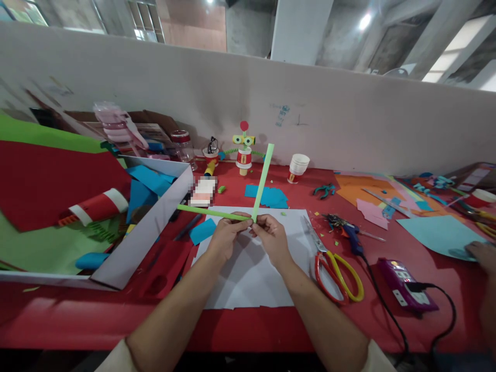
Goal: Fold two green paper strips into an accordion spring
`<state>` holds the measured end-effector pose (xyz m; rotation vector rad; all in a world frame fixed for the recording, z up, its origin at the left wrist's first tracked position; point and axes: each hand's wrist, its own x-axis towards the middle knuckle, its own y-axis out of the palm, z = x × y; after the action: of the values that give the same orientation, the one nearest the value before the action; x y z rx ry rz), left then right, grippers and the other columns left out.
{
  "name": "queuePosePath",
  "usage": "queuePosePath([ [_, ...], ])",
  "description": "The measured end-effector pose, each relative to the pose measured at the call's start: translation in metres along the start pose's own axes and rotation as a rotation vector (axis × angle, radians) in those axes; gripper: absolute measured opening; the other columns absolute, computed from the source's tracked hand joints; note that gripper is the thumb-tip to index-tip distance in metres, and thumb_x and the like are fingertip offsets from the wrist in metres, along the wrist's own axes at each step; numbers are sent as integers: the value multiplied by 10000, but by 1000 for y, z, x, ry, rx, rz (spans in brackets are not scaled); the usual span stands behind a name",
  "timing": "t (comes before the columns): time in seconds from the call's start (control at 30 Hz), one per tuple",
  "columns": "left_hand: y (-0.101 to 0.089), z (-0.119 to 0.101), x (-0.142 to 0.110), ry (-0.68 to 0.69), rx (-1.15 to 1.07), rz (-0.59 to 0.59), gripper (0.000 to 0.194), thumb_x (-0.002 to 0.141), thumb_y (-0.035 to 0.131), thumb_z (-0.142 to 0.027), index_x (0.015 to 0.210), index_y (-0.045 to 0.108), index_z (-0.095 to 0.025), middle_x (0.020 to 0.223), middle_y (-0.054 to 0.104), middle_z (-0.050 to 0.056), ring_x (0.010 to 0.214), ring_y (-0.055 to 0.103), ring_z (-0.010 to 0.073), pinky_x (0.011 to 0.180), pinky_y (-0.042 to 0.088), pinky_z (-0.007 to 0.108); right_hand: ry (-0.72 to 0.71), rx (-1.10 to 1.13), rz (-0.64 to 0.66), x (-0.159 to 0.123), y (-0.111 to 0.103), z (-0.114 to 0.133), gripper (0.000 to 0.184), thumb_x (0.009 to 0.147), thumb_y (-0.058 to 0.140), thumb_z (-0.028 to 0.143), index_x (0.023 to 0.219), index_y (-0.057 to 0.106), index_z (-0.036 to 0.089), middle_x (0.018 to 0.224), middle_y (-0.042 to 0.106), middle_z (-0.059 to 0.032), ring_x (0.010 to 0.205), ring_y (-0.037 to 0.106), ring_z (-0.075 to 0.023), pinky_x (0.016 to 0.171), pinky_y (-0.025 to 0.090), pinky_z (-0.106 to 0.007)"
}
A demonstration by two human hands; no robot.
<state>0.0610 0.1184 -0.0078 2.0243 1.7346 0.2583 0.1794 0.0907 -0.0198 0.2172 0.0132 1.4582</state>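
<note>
Strips of green paper [264,178] held above white sheet [263,289], meeting point hidden in grip. Left hand [226,237] pinches strip reaching left; right hand [273,238] pinches near end of other. Right edge: another person's hand [484,254], cut off.

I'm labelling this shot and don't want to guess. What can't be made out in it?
All in the head view:
Where the green strips meet: hidden by the fingers of the left hand and right hand.
Pixelated item: its surface is blurred out.
Another person's hand: cut off by the right edge.
Blue scribbles on the partition: too small to read.
</note>
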Motion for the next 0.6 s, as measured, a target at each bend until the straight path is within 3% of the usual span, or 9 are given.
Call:
queuePosePath([
  [0.3,0,10,-1,84,-14,6,127,573,757,-200,659,673,-159,611,633,3,619,556,140,634,424,283,-2,15,-7,0,-1,5,121,757,613,318,740,613,199,632,601,22,581,555,-122,589,454,-258],
  [0.6,8,2,-8,26,-52,67,221,578,771,-249,754,672,-161,645,632,3,597,555,130,624,436,279,-104,-157,-36,-1,-2,5,143,786,585,331,760,595,191,629,593,16,574,535,-126,571,437,-253],
])
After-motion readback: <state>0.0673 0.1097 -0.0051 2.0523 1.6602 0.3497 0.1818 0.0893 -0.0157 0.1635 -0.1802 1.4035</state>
